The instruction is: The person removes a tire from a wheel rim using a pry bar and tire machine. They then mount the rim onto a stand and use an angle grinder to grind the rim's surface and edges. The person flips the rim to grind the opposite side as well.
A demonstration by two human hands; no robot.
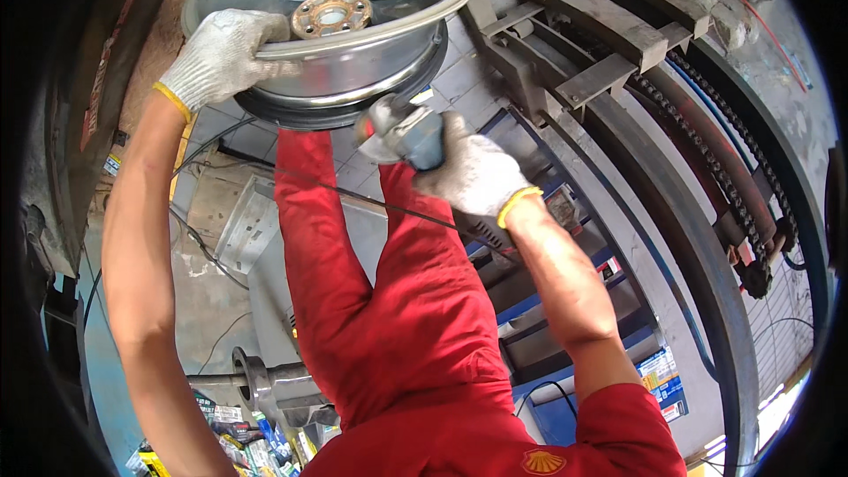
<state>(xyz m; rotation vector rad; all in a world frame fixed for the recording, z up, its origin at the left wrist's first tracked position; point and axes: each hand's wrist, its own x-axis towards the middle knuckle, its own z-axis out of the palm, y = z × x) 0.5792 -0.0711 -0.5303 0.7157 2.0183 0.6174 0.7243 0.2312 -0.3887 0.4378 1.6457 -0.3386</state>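
A bare metal wheel rim (362, 73) is at the top centre, its open side toward me, with a rusty hub piece with bolt holes (332, 14) in its middle. My left hand (225, 55), in a white knit glove, is closed over the rim's near left edge, thumb outside. My right hand (477, 168), also gloved, is wrapped round an angle grinder (420, 138). The grinder's head is just below the rim's dark lower edge; whether it touches is unclear. Most of the grinder's body is hidden by my right hand.
Heavy steel beams (609, 22) and a hanging chain (707, 146) run down the right side. A black cable (353, 197) crosses before my red-trousered legs. A blue-edged shelf unit (574, 336) stands at right of my legs. Colourful packets (256, 450) lie piled at lower left.
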